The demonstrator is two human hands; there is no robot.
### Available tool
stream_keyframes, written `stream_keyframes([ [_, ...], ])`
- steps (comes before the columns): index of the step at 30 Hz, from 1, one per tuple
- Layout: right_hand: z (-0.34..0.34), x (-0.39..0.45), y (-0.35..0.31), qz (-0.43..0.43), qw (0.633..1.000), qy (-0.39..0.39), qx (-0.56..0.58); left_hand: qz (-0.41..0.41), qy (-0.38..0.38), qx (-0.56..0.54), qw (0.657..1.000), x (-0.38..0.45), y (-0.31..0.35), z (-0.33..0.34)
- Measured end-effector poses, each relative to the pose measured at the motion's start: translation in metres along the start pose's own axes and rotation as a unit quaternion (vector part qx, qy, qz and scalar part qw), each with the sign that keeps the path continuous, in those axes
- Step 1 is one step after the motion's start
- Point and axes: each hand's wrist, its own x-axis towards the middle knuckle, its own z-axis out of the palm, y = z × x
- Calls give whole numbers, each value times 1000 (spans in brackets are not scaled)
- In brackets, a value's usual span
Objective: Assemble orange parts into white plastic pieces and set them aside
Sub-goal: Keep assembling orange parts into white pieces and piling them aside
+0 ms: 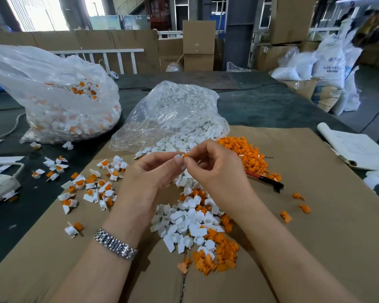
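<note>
Both hands meet at the centre of the frame, raised above the cardboard sheet (315,215) that covers the desk (271,106). The left hand (149,171) pinches a white plastic piece (179,156) between thumb and fingertips. The right hand (217,167) pinches an orange part (186,155) with curled fingers and holds it against the white piece; the two parts touch.

Directly below the hands, at lower centre, lies a mixed pile of loose white pieces (184,226) and orange parts (219,256). A second heap of orange parts (243,152) lies right of centre, just beside an open clear bag of white pieces (175,114) at upper centre.

Assembled units (92,184), white with orange inserts, lie scattered left of centre. A larger clear bag of assembled units (59,99) stands at upper left. A red-and-black tool (265,179) lies right of the hands, partly under the orange heap. A metal watch band (116,243) circles the left wrist.
</note>
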Motion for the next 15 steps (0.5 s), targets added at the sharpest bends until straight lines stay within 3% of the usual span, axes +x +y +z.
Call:
stream_keyframes([
  [3, -6, 1, -1, 8, 998, -67, 12, -24, 18, -13, 999, 2, 2, -3],
  [8, -18, 4, -3, -10, 994, -108, -6, -72, 10, -29, 997, 4, 5, -8],
  [15, -17, 3, -3, -49, 993, -83, -75, -94, -7, -13, 995, 3, 4, -5],
])
